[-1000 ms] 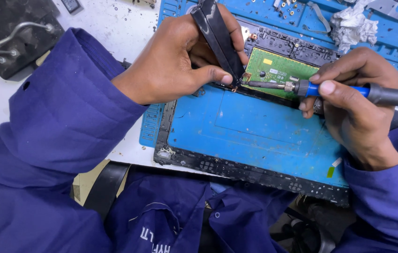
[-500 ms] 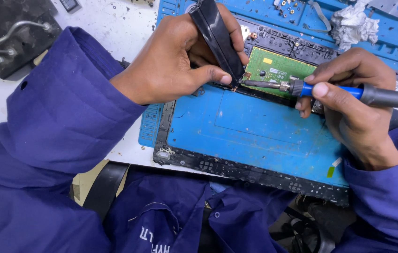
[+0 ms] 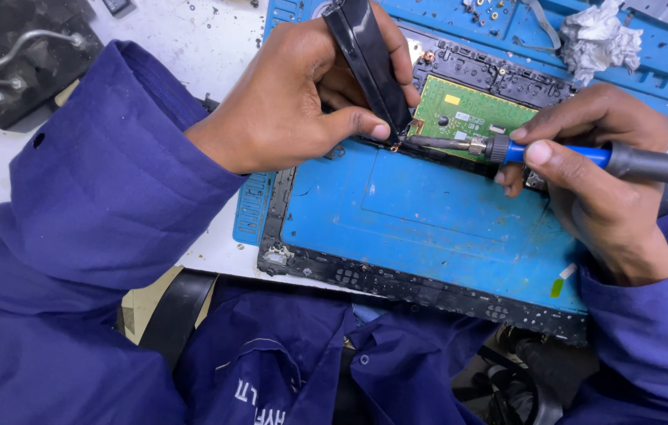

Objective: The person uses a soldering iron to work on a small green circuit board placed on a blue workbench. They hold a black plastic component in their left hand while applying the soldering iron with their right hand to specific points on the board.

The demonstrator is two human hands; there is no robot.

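Observation:
My left hand grips black tweezers, their tips pressed down at the lower left corner of a small green circuit board. My right hand holds a soldering iron with a blue and grey handle, its metal tip lying across the board's lower edge and reaching toward the tweezer tips. The board sits in a black laptop case part whose large inner panel is blue. Both arms wear dark blue sleeves.
A blue work mat lies under the case on a white bench. A crumpled tissue and small screws lie at the top right. A soldering iron stand with a coiled spring sits at the top left.
The soldering iron tip has slid a little left along the board's edge toward the tweezers. My left hand and the tweezers have stayed in place.

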